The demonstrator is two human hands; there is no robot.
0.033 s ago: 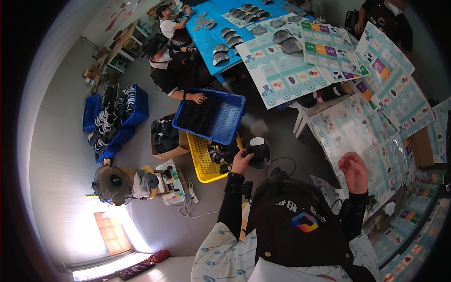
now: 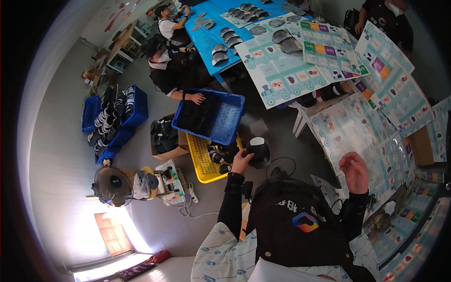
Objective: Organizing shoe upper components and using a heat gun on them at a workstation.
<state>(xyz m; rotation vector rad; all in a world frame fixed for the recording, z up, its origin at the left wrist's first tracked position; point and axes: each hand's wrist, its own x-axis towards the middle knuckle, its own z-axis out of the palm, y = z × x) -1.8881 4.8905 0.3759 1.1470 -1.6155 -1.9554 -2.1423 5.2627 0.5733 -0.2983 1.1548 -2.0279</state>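
Note:
My left hand is closed, thumb and fingers pinching the left edge of a black curved piece with a pale patch at its top. That piece hangs over the floor, just right of a yellow basket. My right hand is raised near printed sheets on a low table. Its fingers are loosely bent and apart, with nothing visible in them. The basket holds dark pieces, partly hidden under a blue crate of black pieces.
A co-worker's hand rests in the blue crate. Ahead, a blue-covered table bears several grey curved pieces. At left stand a cardboard box, stacked blue crates and a fan. A cable lies on the floor.

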